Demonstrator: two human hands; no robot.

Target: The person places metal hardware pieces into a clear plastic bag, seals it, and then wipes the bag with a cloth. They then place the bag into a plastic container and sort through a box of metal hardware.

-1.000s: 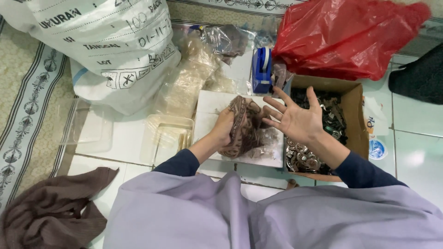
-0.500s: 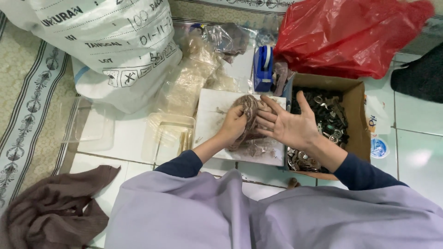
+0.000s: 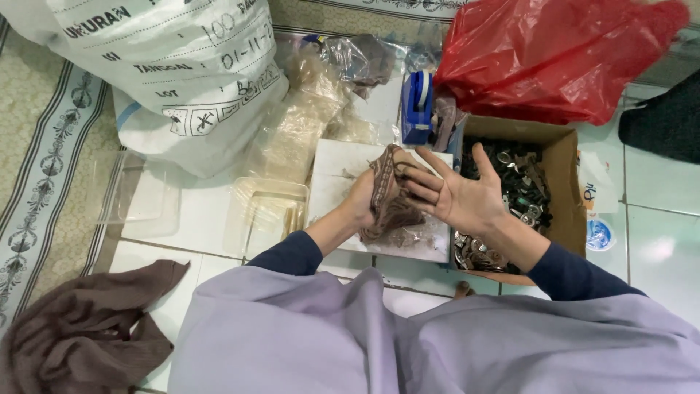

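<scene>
Clearly the brown patterned strap [image 3: 383,193] stands with its long axis near twelve-to-six over the white board [image 3: 332,175], gripped in the closed left hand [image 3: 364,197], while the right hand [image 3: 456,197], spread flat and holding nothing, waits just at its three o'clock.

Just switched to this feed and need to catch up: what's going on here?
A person sits on a tiled floor, holding a bundle of brown patterned fabric over a white board. The left hand grips the bundle; the right hand is open, fingers spread, against its other side. Beside the right hand sits a cardboard box of small metal parts, with a red plastic bag behind it.
</scene>
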